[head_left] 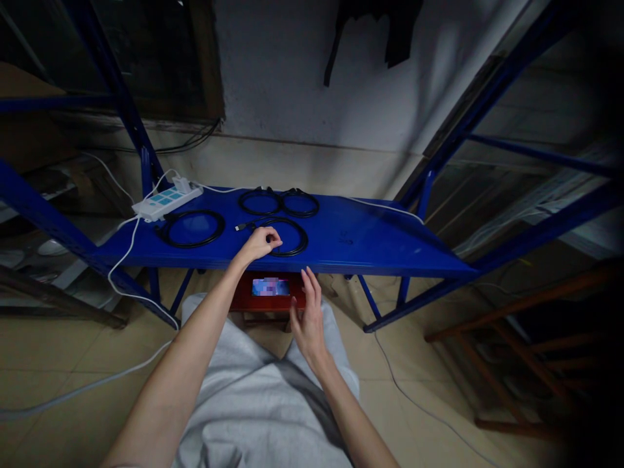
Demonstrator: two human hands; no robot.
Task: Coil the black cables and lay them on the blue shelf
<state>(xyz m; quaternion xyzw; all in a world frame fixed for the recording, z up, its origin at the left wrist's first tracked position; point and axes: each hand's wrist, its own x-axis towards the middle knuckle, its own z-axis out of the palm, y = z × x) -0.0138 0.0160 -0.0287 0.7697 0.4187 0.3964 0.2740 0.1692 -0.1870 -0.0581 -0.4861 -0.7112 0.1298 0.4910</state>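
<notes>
My left hand (pixel 262 244) is over the left side of a coiled black cable (pixel 306 239) on the blue shelf, its thumb and fingers pinched together on the cable. The cable's plug end (pixel 240 227) sticks out to the left of the hand. Just below the shelf's front edge, my right hand (pixel 309 325) hangs in the air with fingers apart and nothing in it. Two more black coils, a left one (pixel 259 201) and a right one (pixel 301 203), lie side by side farther back. Another coiled black cable (pixel 221 227) rests on the left.
A white power strip (pixel 168 199) with plugged-in cords stands at the left of the blue shelf (pixel 370 227). Under the shelf's edge, a phone (pixel 270 286) with a lit screen lies on a reddish stool (pixel 244 300). A wooden chair (pixel 507 364) stands at right.
</notes>
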